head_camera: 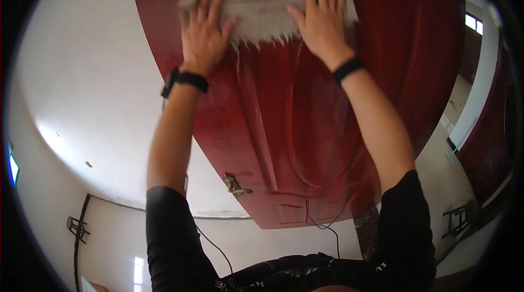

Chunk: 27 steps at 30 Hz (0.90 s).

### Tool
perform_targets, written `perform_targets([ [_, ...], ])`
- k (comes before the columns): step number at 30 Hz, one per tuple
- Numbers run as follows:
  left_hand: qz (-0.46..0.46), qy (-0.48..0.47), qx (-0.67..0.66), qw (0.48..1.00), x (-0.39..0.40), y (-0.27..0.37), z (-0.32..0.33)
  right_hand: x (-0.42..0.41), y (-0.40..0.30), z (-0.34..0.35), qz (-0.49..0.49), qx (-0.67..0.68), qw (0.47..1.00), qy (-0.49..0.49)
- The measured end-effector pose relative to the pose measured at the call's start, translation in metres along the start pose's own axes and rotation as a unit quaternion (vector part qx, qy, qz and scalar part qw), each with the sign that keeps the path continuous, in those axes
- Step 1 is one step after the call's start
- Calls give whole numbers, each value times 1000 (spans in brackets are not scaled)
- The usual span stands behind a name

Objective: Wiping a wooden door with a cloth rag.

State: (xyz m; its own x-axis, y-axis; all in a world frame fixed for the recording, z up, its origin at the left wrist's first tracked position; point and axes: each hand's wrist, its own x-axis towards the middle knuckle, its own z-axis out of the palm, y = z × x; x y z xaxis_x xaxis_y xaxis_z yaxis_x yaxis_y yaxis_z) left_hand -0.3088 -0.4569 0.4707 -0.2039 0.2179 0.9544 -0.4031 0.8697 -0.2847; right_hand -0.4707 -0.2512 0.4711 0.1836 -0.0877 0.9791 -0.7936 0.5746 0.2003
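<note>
A greyish-beige cloth point(262, 13) with a frayed lower edge lies spread against a dark red panelled door point(262, 107). My left hand point(204, 40) presses flat on the cloth's left end, fingers spread. At its right end my right hand point(323, 26) does the same, the thumb pointing inward. Between them the two hands keep the cloth up on the door face. Loose threads hang from the fringe. Each wrist wears a black band; a small dark device sits on the left one. Part of the door behind the cloth is hidden.
A brass-coloured lever handle point(235, 187) projects from the door's left edge, below my hands. Black cables point(337, 236) hang near my body. White wall point(94, 67) stands to the left. Stools point(77, 228) appear low at both sides, and another dark red door point(489, 136) at far right.
</note>
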Motion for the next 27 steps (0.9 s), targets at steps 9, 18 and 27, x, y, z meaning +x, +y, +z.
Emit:
perform_targets([
  [9,7,55,-16,998,8,12,12,-13,13,2,27,-37,999,0],
  [18,-51,-185,-98,976,-148,62,3,-158,-29,-43,105,-20,965,-239],
  [27,-44,-29,-89,995,-23,29,14,-39,-3,-4,33,-18,996,-83],
])
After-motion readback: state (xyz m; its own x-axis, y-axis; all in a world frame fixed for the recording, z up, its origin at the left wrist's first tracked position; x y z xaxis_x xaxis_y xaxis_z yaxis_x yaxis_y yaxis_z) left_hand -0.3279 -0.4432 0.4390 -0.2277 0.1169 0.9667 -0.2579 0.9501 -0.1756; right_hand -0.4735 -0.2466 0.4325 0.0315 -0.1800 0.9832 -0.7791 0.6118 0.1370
